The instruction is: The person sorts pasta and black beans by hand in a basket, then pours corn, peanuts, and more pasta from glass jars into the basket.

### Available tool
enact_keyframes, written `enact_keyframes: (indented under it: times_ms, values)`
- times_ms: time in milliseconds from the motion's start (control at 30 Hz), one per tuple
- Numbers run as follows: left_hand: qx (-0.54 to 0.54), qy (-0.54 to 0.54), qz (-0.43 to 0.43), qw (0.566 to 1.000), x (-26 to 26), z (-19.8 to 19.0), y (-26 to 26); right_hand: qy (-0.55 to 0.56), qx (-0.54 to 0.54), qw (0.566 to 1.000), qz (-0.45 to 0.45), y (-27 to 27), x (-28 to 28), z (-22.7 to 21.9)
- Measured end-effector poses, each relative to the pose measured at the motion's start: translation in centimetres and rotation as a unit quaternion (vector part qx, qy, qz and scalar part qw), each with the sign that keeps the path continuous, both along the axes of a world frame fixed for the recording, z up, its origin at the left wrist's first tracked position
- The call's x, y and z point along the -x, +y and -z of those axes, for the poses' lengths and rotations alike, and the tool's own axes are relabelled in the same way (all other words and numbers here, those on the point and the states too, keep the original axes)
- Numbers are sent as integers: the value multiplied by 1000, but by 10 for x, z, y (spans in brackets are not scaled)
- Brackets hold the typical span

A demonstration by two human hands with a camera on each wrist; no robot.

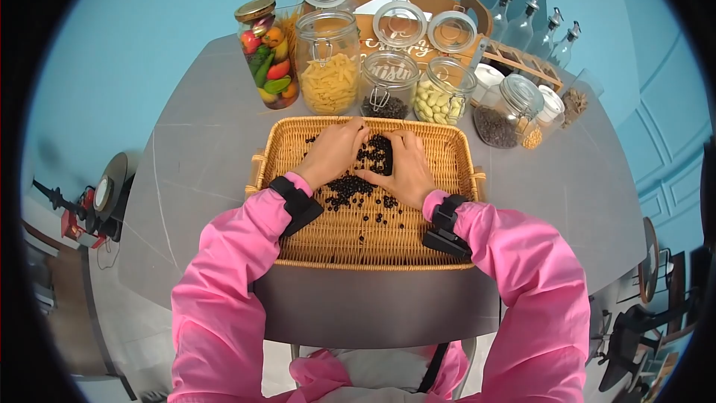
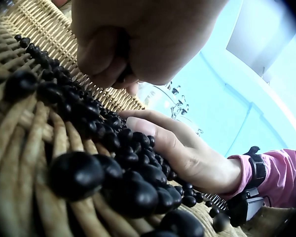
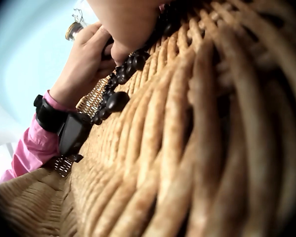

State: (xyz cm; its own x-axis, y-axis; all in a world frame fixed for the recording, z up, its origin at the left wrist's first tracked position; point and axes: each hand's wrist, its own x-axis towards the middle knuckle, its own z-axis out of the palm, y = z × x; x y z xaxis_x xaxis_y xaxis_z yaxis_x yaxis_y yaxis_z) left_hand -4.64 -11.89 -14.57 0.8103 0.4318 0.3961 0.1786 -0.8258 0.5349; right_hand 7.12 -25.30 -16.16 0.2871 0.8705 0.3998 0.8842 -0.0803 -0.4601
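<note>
Black beans [image 1: 349,189] lie loosely heaped and scattered in a wicker tray [image 1: 365,263] with two side handles. My left hand [image 1: 335,151] is over the far middle of the tray, fingers curled in. Some black beans [image 2: 122,47] show inside that curled hand in the left wrist view. Just to its right, my right hand [image 1: 408,170] rests low at the beans with its thumb and fingers spread apart. Its thumb [image 2: 143,126] lies against the heap in the left wrist view. Part of the heap is hidden behind both hands.
Behind the tray stand a jar of mixed vegetables [image 1: 268,60], a pasta jar [image 1: 328,82], an open-lidded jar of dark beans [image 1: 385,107] and a jar of pale beans [image 1: 440,101]. Farther right are another jar [image 1: 497,125] and a bottle rack [image 1: 522,62]. Grey table [image 1: 201,142] surrounds everything.
</note>
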Motion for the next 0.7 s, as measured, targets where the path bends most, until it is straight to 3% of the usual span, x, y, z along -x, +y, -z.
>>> enact_keyframes:
  times_ms: [300, 700]
  values:
    - [32, -18, -28, 999, -1, -3, 1, 22, -6, 995, -96, 1, -3, 5]
    - [111, -38, -70, 991, -14, -31, -6, -13, -23, 993, -117, -3, -1, 6]
